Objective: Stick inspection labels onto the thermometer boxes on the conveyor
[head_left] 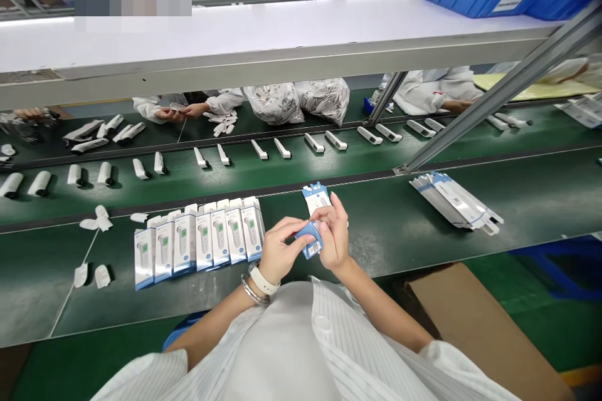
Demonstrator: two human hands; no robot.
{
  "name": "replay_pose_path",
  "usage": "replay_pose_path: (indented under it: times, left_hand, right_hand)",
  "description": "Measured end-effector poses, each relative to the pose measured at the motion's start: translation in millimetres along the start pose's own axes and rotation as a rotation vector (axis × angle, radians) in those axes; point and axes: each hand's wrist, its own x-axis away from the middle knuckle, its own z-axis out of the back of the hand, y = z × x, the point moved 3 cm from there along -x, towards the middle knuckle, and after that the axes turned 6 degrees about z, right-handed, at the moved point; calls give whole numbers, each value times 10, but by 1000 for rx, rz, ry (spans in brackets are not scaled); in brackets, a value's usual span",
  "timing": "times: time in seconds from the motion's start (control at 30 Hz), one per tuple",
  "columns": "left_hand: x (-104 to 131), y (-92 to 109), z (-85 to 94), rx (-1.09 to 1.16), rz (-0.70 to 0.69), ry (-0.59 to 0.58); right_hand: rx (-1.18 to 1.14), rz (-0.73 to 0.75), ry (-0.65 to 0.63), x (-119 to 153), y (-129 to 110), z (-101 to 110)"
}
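In front of my body, my left hand (282, 247) and my right hand (335, 235) both grip one small blue and white carton (312, 242). Its blue end faces me, and the fingers of both hands press at that end. The carton's far end (316, 191) shows blue flaps sticking out beyond my hands. To the left, several upright-printed white and blue thermometer boxes (204, 238) lean in a row on the green bench. A stack of flattened cartons (456, 200) lies to the right of my hands.
White handheld thermometers (314, 143) sit in pairs along the green belt (291, 166) beyond. Loose white covers (101, 218) lie at the left. A metal post (484, 100) slants at right below a shelf (263, 25). Co-workers' hands (183, 111) work across the belt.
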Motion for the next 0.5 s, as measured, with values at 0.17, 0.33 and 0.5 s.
replay_pose_path:
  times: [0.17, 0.33, 0.5]
  left_hand:
    - [-2, -36, 16, 0, 11, 28]
    - [3, 50, 76, -36, 27, -83]
    - [196, 3, 316, -276, 144, -11]
  right_hand:
    - [18, -37, -31, -9, 25, 10]
    - [3, -119, -76, -52, -12, -61]
    - [6, -250, -328, -157, 153, -168]
